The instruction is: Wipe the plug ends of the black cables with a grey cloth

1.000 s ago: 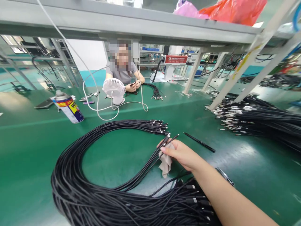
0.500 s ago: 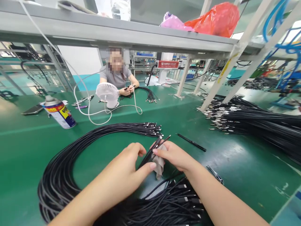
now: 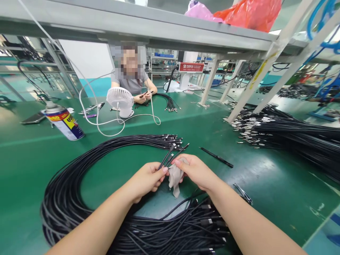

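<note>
My left hand (image 3: pixel 150 179) is closed around a few black cables (image 3: pixel 166 157), whose metal-tipped plugs point up and away from me. Close beside it, my right hand (image 3: pixel 192 168) pinches a crumpled grey cloth (image 3: pixel 175 177), and one cable end sticks out above these fingers. Whether the cloth wraps that cable is hidden. A thick bundle of black cables (image 3: pixel 61 187) curves around the left side, with one set of plugs beyond my hands. Nearer to me lies a pile of cable ends (image 3: pixel 202 219), partly behind my forearms.
Black tweezers (image 3: pixel 216 157) and nail clippers (image 3: pixel 243 193) lie at right. A spray can (image 3: pixel 63 122) and a white fan (image 3: pixel 120 101) with a looping cord stand farther back. Across the table sits a person (image 3: pixel 130 85) handling cables. A large cable stack (image 3: pixel 287 131) and shelf posts (image 3: pixel 244 88) border the right.
My left hand has closed on the cables, where its fingers were apart before. The plugs now fan out more, and the cloth shows more openly in my right hand.
</note>
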Motion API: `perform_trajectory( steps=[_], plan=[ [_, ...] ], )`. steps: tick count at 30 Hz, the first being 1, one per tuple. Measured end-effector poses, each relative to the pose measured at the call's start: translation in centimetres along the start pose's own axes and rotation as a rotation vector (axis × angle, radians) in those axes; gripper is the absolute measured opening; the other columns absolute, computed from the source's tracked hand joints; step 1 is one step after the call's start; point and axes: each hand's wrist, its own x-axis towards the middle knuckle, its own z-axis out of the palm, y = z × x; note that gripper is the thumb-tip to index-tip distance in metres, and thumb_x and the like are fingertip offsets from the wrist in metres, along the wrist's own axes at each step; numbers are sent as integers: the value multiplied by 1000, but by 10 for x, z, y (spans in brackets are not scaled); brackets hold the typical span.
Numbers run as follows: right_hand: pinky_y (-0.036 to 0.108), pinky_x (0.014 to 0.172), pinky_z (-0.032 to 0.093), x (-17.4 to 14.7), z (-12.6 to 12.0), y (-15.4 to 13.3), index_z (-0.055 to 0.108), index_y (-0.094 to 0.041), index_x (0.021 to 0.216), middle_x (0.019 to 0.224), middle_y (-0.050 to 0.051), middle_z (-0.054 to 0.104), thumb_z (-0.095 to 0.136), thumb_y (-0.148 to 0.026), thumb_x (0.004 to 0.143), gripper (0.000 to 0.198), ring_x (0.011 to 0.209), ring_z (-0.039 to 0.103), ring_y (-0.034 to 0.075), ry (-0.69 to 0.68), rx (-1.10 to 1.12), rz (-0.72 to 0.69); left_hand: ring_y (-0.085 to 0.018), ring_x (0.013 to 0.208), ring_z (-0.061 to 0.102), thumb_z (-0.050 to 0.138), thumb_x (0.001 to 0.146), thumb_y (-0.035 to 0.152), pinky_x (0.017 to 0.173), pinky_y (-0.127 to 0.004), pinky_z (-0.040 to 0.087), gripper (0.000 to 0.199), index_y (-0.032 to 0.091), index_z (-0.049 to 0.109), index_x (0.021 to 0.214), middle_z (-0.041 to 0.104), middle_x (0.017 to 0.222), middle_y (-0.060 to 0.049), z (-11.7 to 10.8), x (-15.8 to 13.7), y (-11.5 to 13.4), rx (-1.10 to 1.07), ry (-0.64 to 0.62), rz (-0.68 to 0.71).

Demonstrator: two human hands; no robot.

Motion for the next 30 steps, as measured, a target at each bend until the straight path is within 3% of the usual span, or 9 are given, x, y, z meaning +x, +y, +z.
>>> perform_trajectory(
  steps=[9, 15, 22, 30],
  plan=[
    [24, 49, 44, 0, -2, -3, 58, -16, 64, 59, -1, 64, 89, -48, 49, 47, 52, 55, 11, 129, -11, -74, -2, 45, 21, 74, 63, 57, 41, -17, 14, 48, 16, 53, 76, 37, 54, 10, 0, 0, 4, -135, -2, -40],
    [26, 56, 43, 2, -4, 4, 67, -15, 75, 61, 0, 65, 83, -47, 63, 37, 54, 55, 11, 107, -45, -139, -3, 45, 20, 74, 66, 55, 41, -18, 12, 45, 16, 53, 77, 35, 53, 10, -1, 0, 4, -165, -31, -31],
    [26, 48, 42, 5, -3, 1, 64, -15, 65, 55, 0, 62, 89, -47, 50, 44, 49, 54, 12, 126, 7, -53, -3, 45, 19, 74, 66, 53, 41, -18, 13, 44, 16, 52, 77, 32, 52, 12, -1, -1, 4, -152, -12, -23],
    [25, 49, 44, 6, -3, 7, 65, -15, 74, 59, -1, 61, 84, -51, 59, 44, 51, 55, 11, 169, 76, -76, -3, 44, 21, 76, 67, 51, 41, -17, 15, 43, 16, 52, 77, 32, 52, 12, -2, 2, 1, -144, -6, -19]
  ],
)
